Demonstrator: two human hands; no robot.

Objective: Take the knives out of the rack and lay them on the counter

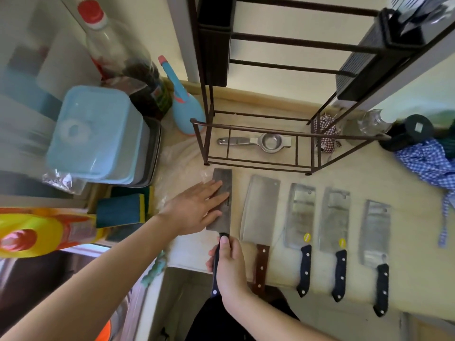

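Several cleavers lie side by side on the pale counter (283, 178), blades pointing away from me. My right hand (229, 264) grips the dark handle of the leftmost cleaver (222, 179), whose blade rests flat on the counter. My left hand (197, 207) lies flat on that blade, fingers spread. To its right lie a brown-handled cleaver (261, 207) and three black-handled cleavers (299, 217), (333, 220), (375, 230). The dark metal rack (258, 130) stands just behind them; I see no knife in its black holder (214, 43).
A metal squeezer (258, 142) lies inside the rack's base. Left of the knives are a blue lidded box (96, 134), sponges (123, 207), a bottle (118, 57) and a blue utensil (182, 104). A blue checked cloth (428, 163) and a black jar (408, 134) sit at right.
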